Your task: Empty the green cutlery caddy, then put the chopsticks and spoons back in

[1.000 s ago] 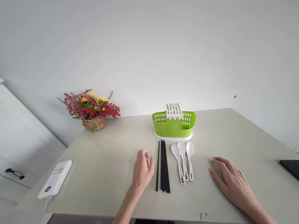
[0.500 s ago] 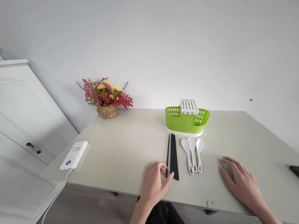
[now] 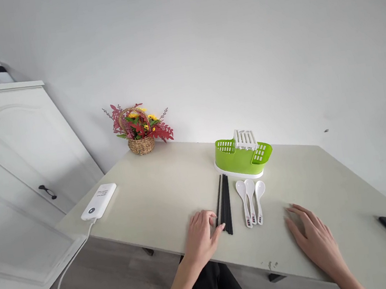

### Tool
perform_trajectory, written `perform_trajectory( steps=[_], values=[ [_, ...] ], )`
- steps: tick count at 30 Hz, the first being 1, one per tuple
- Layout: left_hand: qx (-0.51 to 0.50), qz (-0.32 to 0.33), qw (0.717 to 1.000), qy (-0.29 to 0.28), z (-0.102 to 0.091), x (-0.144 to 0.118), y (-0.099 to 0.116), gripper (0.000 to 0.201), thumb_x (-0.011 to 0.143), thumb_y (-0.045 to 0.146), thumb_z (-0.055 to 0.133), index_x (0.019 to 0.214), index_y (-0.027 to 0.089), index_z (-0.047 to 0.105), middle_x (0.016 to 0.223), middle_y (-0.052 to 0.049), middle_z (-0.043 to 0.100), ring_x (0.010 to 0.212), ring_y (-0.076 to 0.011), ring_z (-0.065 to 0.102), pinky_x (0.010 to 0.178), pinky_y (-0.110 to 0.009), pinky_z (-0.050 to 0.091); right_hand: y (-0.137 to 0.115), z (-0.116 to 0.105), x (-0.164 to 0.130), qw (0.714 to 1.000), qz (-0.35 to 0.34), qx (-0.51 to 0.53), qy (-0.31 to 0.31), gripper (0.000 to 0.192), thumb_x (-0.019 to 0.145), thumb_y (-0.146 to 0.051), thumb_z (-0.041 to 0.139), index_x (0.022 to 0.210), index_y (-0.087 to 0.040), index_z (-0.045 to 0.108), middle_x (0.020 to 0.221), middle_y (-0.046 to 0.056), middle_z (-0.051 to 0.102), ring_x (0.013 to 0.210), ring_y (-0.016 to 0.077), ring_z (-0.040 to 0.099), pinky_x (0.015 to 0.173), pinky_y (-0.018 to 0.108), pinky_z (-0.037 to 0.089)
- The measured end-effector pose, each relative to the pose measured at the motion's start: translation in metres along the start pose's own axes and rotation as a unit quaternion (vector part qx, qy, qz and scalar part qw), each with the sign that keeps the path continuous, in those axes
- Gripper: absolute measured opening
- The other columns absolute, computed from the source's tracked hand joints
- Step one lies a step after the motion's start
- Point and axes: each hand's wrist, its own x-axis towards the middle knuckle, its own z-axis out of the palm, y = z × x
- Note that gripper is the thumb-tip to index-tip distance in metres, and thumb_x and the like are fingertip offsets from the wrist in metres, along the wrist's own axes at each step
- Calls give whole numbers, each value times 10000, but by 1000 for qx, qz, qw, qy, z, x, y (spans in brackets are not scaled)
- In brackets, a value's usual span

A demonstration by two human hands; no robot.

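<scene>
— Illumination?
— Bright, even and diffuse; the wall [image 3: 235, 38] is brightest at frame centre, greying toward the corners. Soft shadows only, faint beneath the left hand [image 3: 202, 239] and right hand [image 3: 314, 237].
— Glare, blur?
— A mild sheen on the table [image 3: 171, 190]. Focus sharp throughout. Wide-angle distortion tilts the cabinet [image 3: 11, 155] at the left edge.

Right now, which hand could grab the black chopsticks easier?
Probably the left hand: its fingertips are right at the near ends of the black chopsticks. The right hand lies flat, beyond the white spoons.
</scene>
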Motion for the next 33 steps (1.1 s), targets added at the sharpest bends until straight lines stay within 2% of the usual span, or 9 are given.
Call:
perform_trajectory(
  steps=[9,15,18,20,22,26,33],
  values=[
    [18,-1,1000,20,4,0,0,136,1024,284,483,1151,238,501,947,-42,616,919,-244,640,872,-427,516,-1,-2,1,1000,2,8,-7,465,1014,-574,337,1326,-297,543,1481,74,572,1355,316,545,1046,514,454],
    [81,-4,996,43,13,5,-1,191,987,295,508,1162,220,499,953,-61,612,904,-260,646,836,-430,536,-1,-2,1,1000,-1,14,-1,450,1016,-559,344,1308,-291,557,1475,79,575,1345,312,553,1048,507,455],
    [121,-8,992,42,16,22,-4,275,973,316,535,1219,198,502,1108,-131,636,1017,-297,653,853,-438,548,-2,-3,2,1000,-1,17,-3,452,1017,-551,346,1318,-287,555,1475,85,571,1343,312,552,1046,510,455],
    [148,-24,988,17,16,40,-5,302,953,332,576,1207,175,530,1158,-171,632,1063,-328,650,859,-448,552,-3,-4,2,1000,-3,17,-5,452,1019,-545,345,1326,-287,553,1476,88,569,1343,315,551,1044,513,455],
    [167,-41,985,-25,15,62,-3,258,933,322,608,1129,157,578,1127,-190,642,1047,-343,655,839,-447,556,-4,-4,2,1000,-3,17,-4,451,1019,-545,346,1330,-290,552,1475,86,569,1342,316,551,1049,518,452],
    [192,-64,974,-97,10,98,2,187,903,280,652,1035,148,649,1062,-186,668,978,-317,673,793,-402,558,-4,-4,2,1000,-5,15,4,449,1019,-541,349,1328,-290,556,1464,86,577,1327,313,563,1062,515,446],
    [228,-50,965,-118,15,125,10,51,798,152,722,849,149,719,971,-181,673,929,-342,663,827,-468,510,-5,-4,3,1000,-7,18,-2,425,1026,-531,353,1318,-300,557,1469,72,572,1335,301,556,1060,507,450]
  ],
)
